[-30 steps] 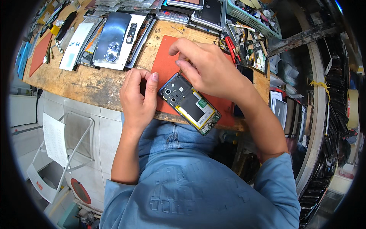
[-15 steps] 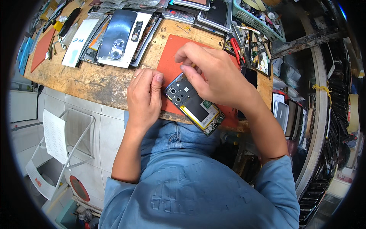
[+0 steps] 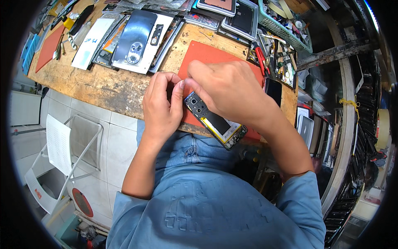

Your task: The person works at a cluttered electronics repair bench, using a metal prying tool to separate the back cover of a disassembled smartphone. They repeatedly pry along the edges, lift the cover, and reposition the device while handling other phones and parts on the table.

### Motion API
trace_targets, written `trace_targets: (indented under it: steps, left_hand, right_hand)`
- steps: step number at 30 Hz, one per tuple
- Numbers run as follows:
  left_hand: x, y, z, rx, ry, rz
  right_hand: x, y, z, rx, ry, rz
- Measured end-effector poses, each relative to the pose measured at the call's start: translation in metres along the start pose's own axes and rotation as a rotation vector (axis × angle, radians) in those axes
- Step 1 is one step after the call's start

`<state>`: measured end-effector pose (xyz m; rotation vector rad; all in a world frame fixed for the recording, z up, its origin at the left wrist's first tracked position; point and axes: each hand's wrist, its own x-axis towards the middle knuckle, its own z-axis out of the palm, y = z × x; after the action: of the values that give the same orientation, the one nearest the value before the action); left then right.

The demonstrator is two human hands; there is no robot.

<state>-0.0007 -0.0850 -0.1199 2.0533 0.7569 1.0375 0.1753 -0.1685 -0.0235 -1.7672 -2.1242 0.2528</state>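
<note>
An opened smartphone lies slantwise over the near edge of an orange-red work mat, its back cover off. Two camera lenses, a dark inner plate and a yellow-edged battery show. My left hand is closed beside the phone's camera end, thumb and fingertips together. Above the phone, my right hand is curled, its thumb and finger meeting my left fingertips. Whatever sits between the fingertips is too small or hidden to make out. The right hand covers part of the phone's upper side.
Left of the mat lie a dark blue phone back and a white panel. Red-handled pliers rest among tools at the right. Behind stand phone trays and a green basket. A folding chair stands left on the floor.
My right hand has moved left and down to meet my left fingertips. In the picture, the left hand and phone sit slightly farther right, as does the whole bench.
</note>
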Motion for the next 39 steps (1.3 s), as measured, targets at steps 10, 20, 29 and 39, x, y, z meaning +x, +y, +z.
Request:
trace_targets:
  steps: [10,20,29,39]
  left_hand:
    - [0.000,0.000,0.000,0.004,-0.011,0.025]
    - [0.001,0.000,0.000,0.026,-0.012,0.049]
    - [0.001,0.002,0.000,0.029,-0.032,0.035]
    - [0.006,0.004,-0.001,0.009,-0.049,0.077]
  right_hand:
    - [0.025,-0.010,-0.033,-0.108,-0.296,-0.006]
    - [0.023,0.004,-0.025,0.093,-0.147,-0.230]
    - [0.029,-0.007,-0.045,0.027,-0.405,-0.011]
    - [0.017,0.021,-0.025,0.250,-0.108,-0.068]
